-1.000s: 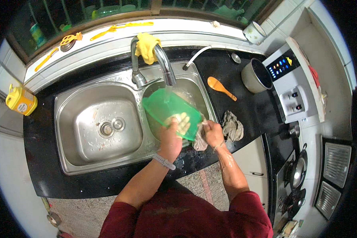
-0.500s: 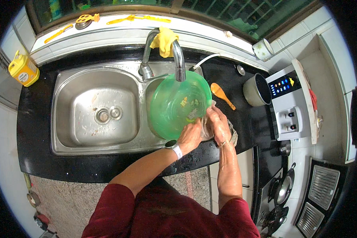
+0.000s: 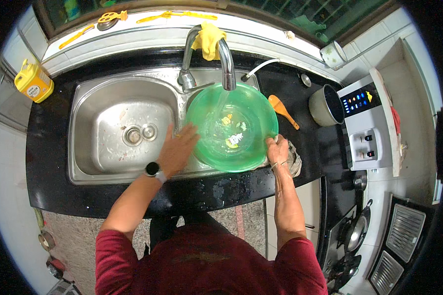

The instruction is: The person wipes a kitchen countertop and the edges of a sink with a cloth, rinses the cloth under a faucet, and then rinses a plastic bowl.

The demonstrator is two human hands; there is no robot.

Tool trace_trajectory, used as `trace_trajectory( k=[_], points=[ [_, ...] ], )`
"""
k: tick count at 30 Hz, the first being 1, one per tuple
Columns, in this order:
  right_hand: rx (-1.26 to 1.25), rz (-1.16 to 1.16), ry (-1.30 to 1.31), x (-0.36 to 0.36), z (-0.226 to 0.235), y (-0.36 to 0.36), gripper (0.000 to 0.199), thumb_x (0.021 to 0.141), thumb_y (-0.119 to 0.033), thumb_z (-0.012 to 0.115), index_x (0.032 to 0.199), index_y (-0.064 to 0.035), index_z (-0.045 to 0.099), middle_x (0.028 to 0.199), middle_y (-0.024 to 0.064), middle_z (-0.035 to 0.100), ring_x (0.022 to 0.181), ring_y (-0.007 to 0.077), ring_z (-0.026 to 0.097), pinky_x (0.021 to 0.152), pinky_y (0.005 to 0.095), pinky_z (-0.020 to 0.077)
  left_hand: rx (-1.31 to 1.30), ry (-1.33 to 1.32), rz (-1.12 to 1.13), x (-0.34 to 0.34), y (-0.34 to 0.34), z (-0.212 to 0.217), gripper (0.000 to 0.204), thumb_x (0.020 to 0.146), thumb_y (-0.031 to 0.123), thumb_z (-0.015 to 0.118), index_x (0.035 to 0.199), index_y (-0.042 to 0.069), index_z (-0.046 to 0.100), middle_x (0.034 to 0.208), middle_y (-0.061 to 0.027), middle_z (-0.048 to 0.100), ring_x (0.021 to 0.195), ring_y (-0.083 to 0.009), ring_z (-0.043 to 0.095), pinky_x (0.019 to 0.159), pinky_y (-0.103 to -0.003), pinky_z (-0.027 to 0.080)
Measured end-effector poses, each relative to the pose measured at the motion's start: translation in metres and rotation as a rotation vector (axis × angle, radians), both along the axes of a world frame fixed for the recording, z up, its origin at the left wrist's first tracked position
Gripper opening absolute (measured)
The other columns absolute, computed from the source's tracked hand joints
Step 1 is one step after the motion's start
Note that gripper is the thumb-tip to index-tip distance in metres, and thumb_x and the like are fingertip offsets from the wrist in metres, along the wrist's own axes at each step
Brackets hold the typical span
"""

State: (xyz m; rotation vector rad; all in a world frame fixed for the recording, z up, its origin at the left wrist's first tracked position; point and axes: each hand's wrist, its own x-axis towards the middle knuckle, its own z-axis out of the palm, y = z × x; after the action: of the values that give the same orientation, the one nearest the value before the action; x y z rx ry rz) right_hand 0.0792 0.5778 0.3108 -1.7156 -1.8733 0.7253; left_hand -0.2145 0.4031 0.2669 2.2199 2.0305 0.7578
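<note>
A green plastic basin (image 3: 253, 157) with printed figures on its bottom sits over the right sink bowl, under the faucet (image 3: 228, 73). A thin stream of water runs from the spout into it. At the basin's left side is my left hand (image 3: 178, 147), fingers stretched out and spread, fingertips by the rim; I cannot tell whether they touch. My right hand (image 3: 278, 149) is closed round the basin's right rim. Beside that wrist lies a crumpled greyish cloth or bag (image 3: 294, 160) on the counter.
The left sink bowl (image 3: 98, 157) holds small food scraps near its drain. An orange rice paddle (image 3: 283, 112), a pot (image 3: 320, 110) and a white water dispenser (image 3: 352, 125) stand to the right. A yellow jug (image 3: 34, 83) is at far left; a yellow cloth (image 3: 209, 42) hangs on the faucet.
My left hand has moved left, from the basin's near right rim to its left side, and opened. My right hand has left the greyish cloth and gripped the rim. Water now runs.
</note>
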Motion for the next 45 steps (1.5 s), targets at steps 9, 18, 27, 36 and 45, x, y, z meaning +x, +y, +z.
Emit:
trace_trajectory(
  k=[9, 18, 27, 36, 45],
  points=[
    [-0.091, 0.094, 0.392, -0.014, -0.047, 0.009, 0.035, 0.092, -0.027, 0.056, 0.086, 0.0069, 0.063, 0.072, 0.0066, 0.064, 0.064, 0.0160, 0.055, 0.061, 0.0342, 0.0456, -0.536, -2.178, 0.272, 0.032, -0.013, 0.019, 0.047, 0.082, 0.000, 0.057, 0.128, 0.001, 0.045, 0.123, -0.0150, 0.055, 0.102, -0.0299, 0.063, 0.073, -0.048, 0.060],
    [-0.307, 0.172, 0.962, -0.022, 0.135, 0.019, 0.029, 0.098, -0.025, 0.050, 0.097, 0.0013, 0.063, 0.080, 0.0097, 0.067, 0.062, 0.0152, 0.062, 0.055, 0.0253, 0.0504, -0.476, -2.198, 0.241, 0.065, -0.005, -0.013, 0.056, 0.076, -0.009, 0.051, 0.130, -0.001, 0.038, 0.119, -0.0191, 0.055, 0.096, -0.0345, 0.065, 0.069, -0.050, 0.062],
    [-0.232, 1.059, -0.106, -0.067, 0.030, -0.030, 0.037, 0.095, -0.032, 0.055, 0.122, -0.0088, 0.061, 0.124, 0.0209, 0.056, 0.116, 0.0276, 0.053, 0.097, 0.0386, 0.0433, -0.475, -2.217, 0.228, 0.074, -0.004, -0.002, 0.050, 0.074, -0.007, 0.055, 0.123, 0.001, 0.045, 0.112, -0.0161, 0.058, 0.095, -0.0306, 0.065, 0.069, -0.046, 0.062],
    [0.027, 1.328, -0.343, -0.155, -0.057, -0.052, 0.029, 0.083, -0.028, 0.062, 0.106, -0.0097, 0.062, 0.110, 0.0155, 0.054, 0.109, 0.0350, 0.048, 0.091, 0.0456, 0.0418, -0.491, -2.262, 0.401, 0.075, -0.015, 0.004, 0.033, 0.078, -0.005, 0.055, 0.111, -0.001, 0.054, 0.104, -0.0141, 0.060, 0.086, -0.0298, 0.065, 0.065, -0.047, 0.061],
    [-0.014, 1.011, -0.963, -0.116, -0.092, 0.023, 0.042, 0.089, -0.034, 0.053, 0.119, -0.0062, 0.051, 0.122, 0.0203, 0.053, 0.113, 0.0406, 0.052, 0.097, 0.0498, 0.0413, -0.359, -2.263, 0.329, 0.081, -0.016, 0.009, 0.043, 0.081, 0.000, 0.051, 0.124, 0.003, 0.047, 0.108, -0.0130, 0.060, 0.089, -0.0266, 0.067, 0.060, -0.042, 0.062]
  ],
)
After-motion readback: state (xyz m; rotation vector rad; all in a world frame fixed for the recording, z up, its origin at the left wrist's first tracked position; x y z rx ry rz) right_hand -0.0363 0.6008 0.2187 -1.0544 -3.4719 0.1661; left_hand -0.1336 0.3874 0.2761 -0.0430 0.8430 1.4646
